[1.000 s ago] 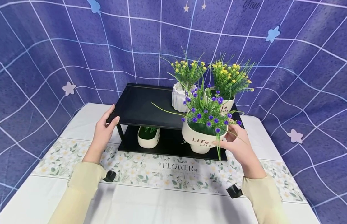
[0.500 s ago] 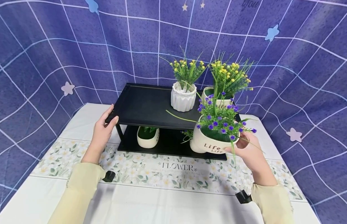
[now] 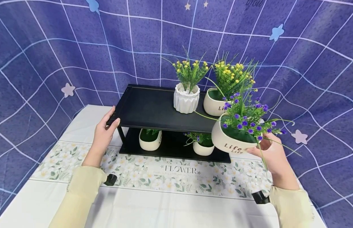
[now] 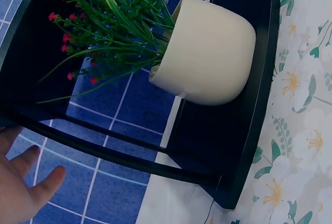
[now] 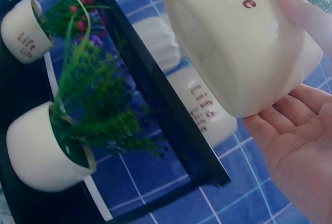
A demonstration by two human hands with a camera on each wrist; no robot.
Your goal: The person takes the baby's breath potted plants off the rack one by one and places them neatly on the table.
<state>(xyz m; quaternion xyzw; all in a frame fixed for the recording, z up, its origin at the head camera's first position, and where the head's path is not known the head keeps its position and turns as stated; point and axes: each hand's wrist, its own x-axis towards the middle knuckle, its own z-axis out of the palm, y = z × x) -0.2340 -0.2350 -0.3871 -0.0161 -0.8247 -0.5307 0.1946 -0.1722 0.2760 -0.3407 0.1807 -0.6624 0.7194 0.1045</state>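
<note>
A black rack with 2 shelves fills the middle of the head view: the upper shelf [image 3: 148, 107] covers most of the lower shelf [image 3: 173, 146], hiding much of the greenery beneath. Under the rack runs a floral strip [image 3: 179, 171] printed "FLOWER", across a white cloth [image 3: 148, 205]; a purple-blue gridded curtain [image 3: 108, 41] rises behind.

Right of centre, the right hand [image 3: 271, 155] holds up a cream pot with purple flowers [image 3: 234, 137], thumb on the lettered front and fingers curled round the far side, pinching the wall. This pot blocks the upper shelf's right front corner from sight, and its blooms overlap the cream pot with yellow flowers [image 3: 213, 106] behind. Just left of that stands a ridged white pot [image 3: 186, 100], also yellow-flowered. At centre left, the left hand [image 3: 105, 129] touches the upper shelf's left front corner, thumb and index finger spread apart.

Counted, there are 5 potted plants: 2 on the upper shelf, 1 in hand and 2 below, namely the lower left pot [image 3: 150, 144] and lower right pot [image 3: 203, 149]. By colour, 2 bear yellow flowers, 2 purple and 1, seen in the left wrist view, pinkish red.
</note>
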